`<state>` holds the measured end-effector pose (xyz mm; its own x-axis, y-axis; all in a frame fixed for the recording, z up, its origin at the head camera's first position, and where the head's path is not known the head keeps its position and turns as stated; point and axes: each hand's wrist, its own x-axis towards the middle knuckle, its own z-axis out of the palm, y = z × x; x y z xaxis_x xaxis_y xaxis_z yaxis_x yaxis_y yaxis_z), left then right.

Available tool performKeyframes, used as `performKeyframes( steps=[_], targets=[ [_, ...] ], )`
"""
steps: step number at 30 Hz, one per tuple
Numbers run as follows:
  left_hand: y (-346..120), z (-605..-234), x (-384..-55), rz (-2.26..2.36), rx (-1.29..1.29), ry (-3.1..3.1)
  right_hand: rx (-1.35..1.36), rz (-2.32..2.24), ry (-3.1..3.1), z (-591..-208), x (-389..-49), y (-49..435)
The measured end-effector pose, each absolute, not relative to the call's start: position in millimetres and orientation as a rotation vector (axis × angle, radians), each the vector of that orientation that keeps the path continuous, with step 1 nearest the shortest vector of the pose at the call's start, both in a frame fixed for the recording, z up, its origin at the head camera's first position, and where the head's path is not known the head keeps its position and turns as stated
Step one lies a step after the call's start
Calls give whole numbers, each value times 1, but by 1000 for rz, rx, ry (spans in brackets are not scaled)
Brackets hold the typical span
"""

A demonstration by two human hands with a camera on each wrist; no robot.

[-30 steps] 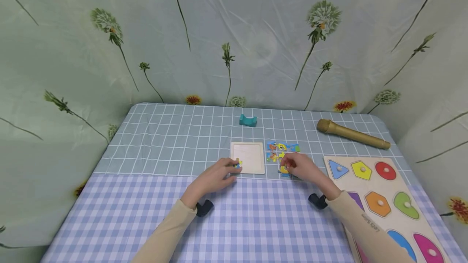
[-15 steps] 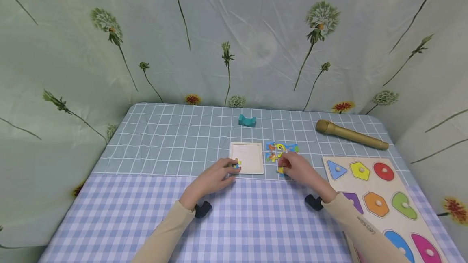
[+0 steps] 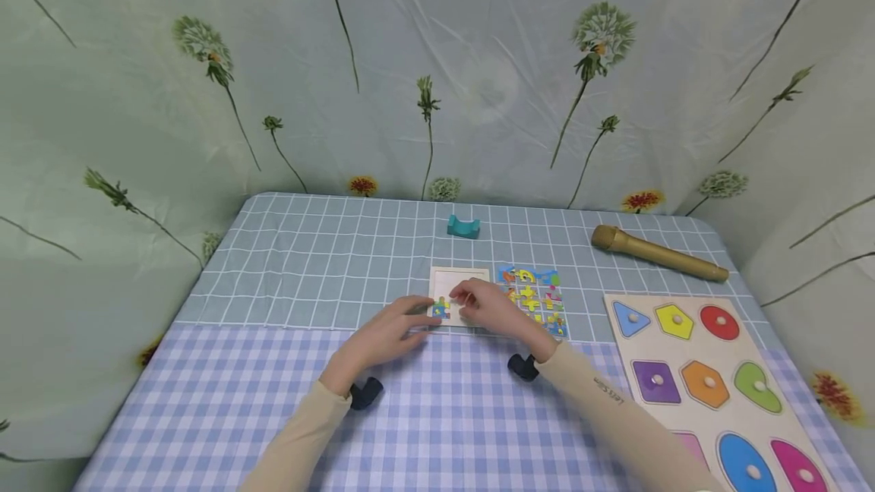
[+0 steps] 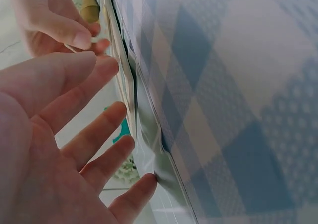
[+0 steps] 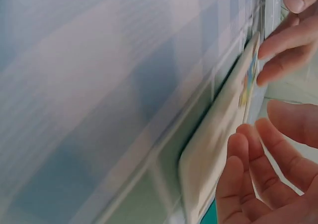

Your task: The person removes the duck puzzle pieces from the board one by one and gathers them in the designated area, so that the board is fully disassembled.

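Observation:
A square wooden puzzle tray (image 3: 459, 274) lies near the middle of the table, with a blue and yellow puzzle piece (image 3: 440, 309) in its near-left corner. At that corner my left hand (image 3: 388, 330) lies with fingers extended, their tips at or just beside the piece. Over the tray's right half hovers my right hand (image 3: 494, 307), its fingers bent and the thumb apart from the index finger. No piece shows between them in the right wrist view. To the right of the tray lie several loose puzzle pieces (image 3: 529, 298), partly covered by the right wrist.
A teal bracket-shaped block (image 3: 463, 227) stands behind the tray. A gold microphone (image 3: 659, 253) lies at the back right. Below it, a wooden shape board (image 3: 696, 345) with knobbed coloured shapes fills the right side of the table, close to the right forearm.
My right hand has moved left from the loose pieces to above the tray, uncovering more of those pieces. My left hand has drawn slightly left, and the piece in the tray shows more fully.

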<state>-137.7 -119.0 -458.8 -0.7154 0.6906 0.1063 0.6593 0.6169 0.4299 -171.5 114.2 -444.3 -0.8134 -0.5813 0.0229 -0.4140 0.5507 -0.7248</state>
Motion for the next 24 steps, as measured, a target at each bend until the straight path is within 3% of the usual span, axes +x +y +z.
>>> performKeyframes(
  steps=[10, 24],
  targets=[
    [-125, -461, -138, 695, 1160, 2730, -806, -848, 2695, -450, -177, 84],
    [-123, -462, -138, 714, 1081, 2710, -798, -1202, 2588, -451, -181, 92]
  ],
)
